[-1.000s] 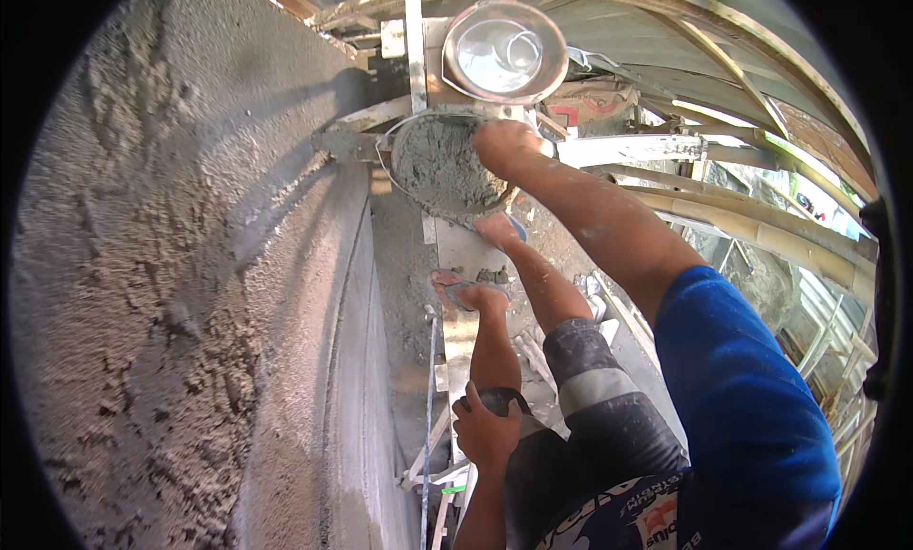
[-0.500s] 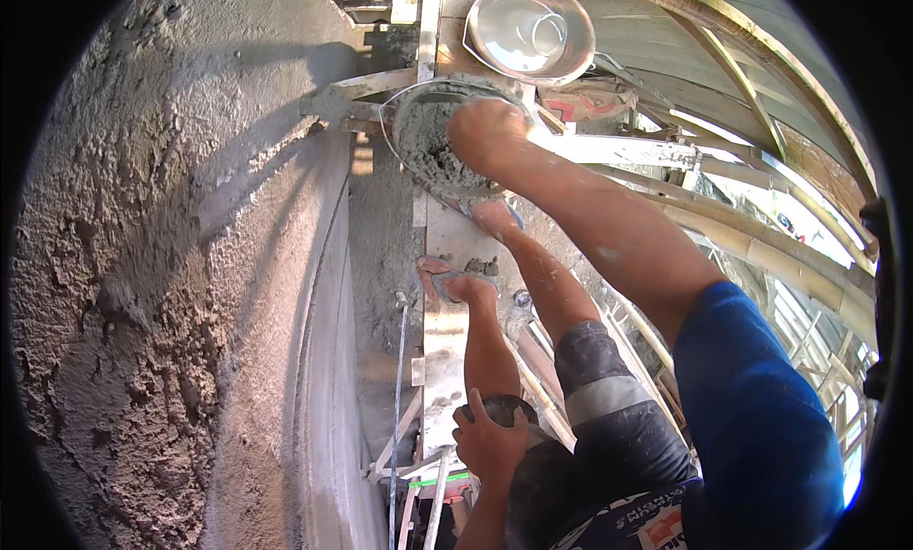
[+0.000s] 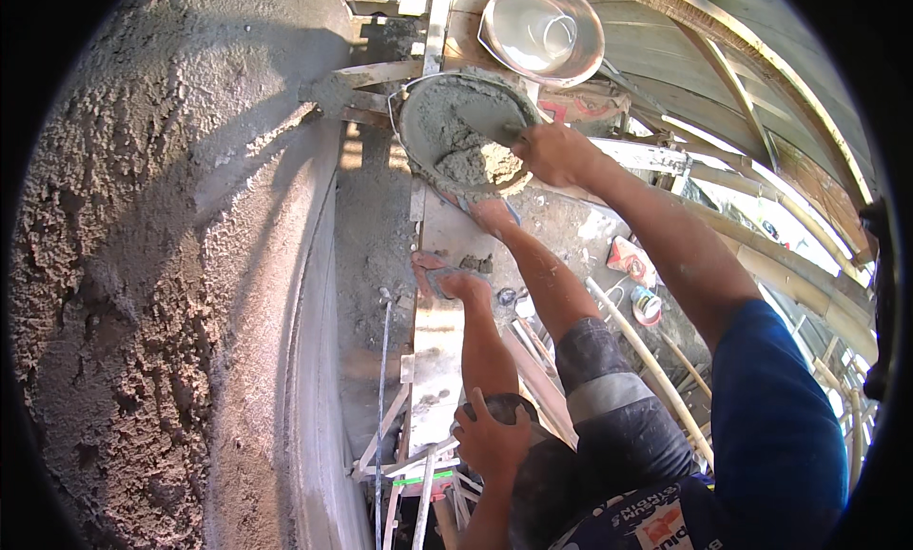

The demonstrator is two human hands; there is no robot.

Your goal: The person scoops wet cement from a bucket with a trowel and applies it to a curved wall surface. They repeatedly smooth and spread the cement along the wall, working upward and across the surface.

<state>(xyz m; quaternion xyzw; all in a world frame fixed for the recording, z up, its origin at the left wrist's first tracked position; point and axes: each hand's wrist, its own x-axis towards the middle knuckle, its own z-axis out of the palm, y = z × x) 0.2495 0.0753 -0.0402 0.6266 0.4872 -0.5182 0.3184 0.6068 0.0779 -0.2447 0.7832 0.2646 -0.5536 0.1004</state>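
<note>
My right hand (image 3: 557, 154) is closed round the handle of a trowel (image 3: 498, 124) at the right rim of a mortar bucket (image 3: 407, 143). The trowel's grey blade reaches over the wet grey mortar (image 3: 464, 164), which is heaped toward the near side and sunlit there. Most of the handle is hidden by my fingers. On my bent left knee lies my left hand (image 3: 495, 443), fingers spread, with nothing held. To the left rises a wall (image 3: 143, 265), rough with fresh plaster in places and smoother along its lower band.
A second bucket (image 3: 490, 36) with cloudy water and a clear container stands beyond the mortar. My feet rest on a narrow plank (image 3: 439, 336). Bamboo poles (image 3: 656, 374) and scaffold timbers lie to the right, with a paint can (image 3: 646, 305) below. A thin rod (image 3: 383, 417) stands near the wall.
My right hand has moved from above the mortar to the bucket's right rim, and the trowel blade now shows. The mortar looks gathered toward the near side. My left hand stays on the knee.
</note>
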